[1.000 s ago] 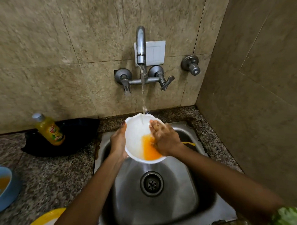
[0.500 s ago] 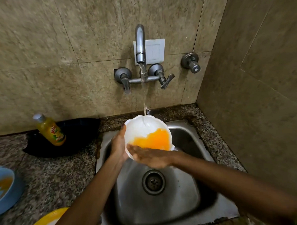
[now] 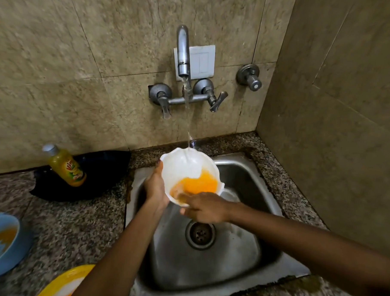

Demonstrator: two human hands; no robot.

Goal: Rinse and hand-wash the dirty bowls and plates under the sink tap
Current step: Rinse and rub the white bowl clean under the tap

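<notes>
Two bare hands were at work over the steel sink (image 3: 240, 268); the left hand (image 3: 154, 187) gripped the white bowl (image 3: 182, 167) by its left rim and outer wall, thumb lying up along the rim and fingers curled out of sight beneath; the bowl was held in the air above the rear of the basin, tilted toward the camera, not touching the sink; orange liquid (image 3: 199, 183) was pooled in its lower part; water (image 3: 186, 116) ran from the wall tap (image 3: 182, 51) and struck the bowl's far inner wall; the right hand (image 3: 206, 207) was at the bowl's near rim, its fingertips reaching over the rim into the orange liquid, fingers fairly straight and not closed round anything; how those submerged fingertips lay could not be told; the drain (image 3: 200, 235) sat directly below the right hand; on the speckled counter (image 3: 74, 227) to the left stood a leaning yellow bottle (image 3: 66, 166) against a black item (image 3: 103, 177); a blue bowl (image 3: 15, 252) with orange residue lay at the left edge; a yellow plate (image 3: 60, 283) lay partly under the left forearm at the bottom edge; a white switch plate (image 3: 203, 61) was fixed to the tiled wall behind the tap.
</notes>
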